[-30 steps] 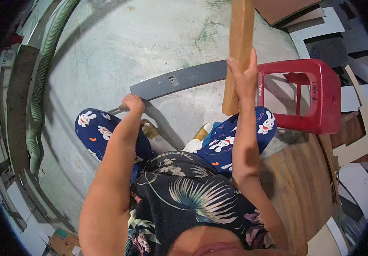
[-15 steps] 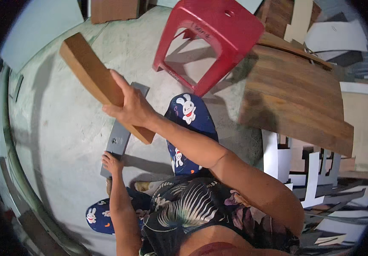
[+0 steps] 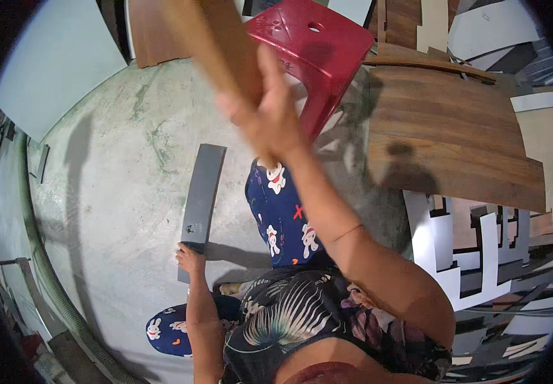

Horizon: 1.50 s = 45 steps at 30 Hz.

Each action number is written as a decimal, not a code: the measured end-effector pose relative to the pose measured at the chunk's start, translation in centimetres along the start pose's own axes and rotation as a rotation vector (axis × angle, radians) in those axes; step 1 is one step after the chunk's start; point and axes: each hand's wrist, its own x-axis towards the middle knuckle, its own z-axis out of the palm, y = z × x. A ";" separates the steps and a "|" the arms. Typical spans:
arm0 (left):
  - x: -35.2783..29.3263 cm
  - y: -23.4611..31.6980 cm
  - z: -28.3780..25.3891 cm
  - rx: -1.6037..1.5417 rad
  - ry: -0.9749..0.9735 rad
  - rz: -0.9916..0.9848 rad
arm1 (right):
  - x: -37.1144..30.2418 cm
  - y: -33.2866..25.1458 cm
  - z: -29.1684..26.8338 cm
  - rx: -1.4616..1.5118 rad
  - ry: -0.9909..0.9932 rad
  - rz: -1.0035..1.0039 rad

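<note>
My right hand (image 3: 268,118) is raised high and blurred, gripping a long brown wooden board (image 3: 209,45) that reaches up past the top of the view. My left hand (image 3: 190,259) rests low on the near end of a long dark grey strip (image 3: 203,195) that lies flat on the concrete floor (image 3: 116,166). My knees in blue patterned trousers sit either side of the strip's near end.
A red plastic stool (image 3: 318,45) stands just beyond my right hand. Large wood-grain panels (image 3: 449,134) lie at the right, with white and dark offcuts (image 3: 475,256) below them. A pale board (image 3: 52,70) leans at upper left. A green hose (image 3: 46,275) curves along the left edge.
My right hand has swung the wooden board up and toward the stool, closer to the camera. My left hand has stayed on the grey strip. The view has shifted.
</note>
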 end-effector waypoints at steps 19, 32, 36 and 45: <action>3.4 4.5 -2.2 -0.267 0.050 0.227 | 11.1 5.1 -17.7 -1.328 -0.113 0.144; 6.4 9.4 -4.6 -0.424 0.021 0.319 | -35.3 3.0 -36.0 -1.171 -0.393 0.988; 7.5 9.9 -4.1 -0.469 0.031 0.474 | -52.5 3.9 -40.6 -1.204 -0.368 1.152; 7.6 10.0 -4.7 -0.332 0.061 0.494 | -57.3 1.8 -35.0 -1.009 -0.673 1.660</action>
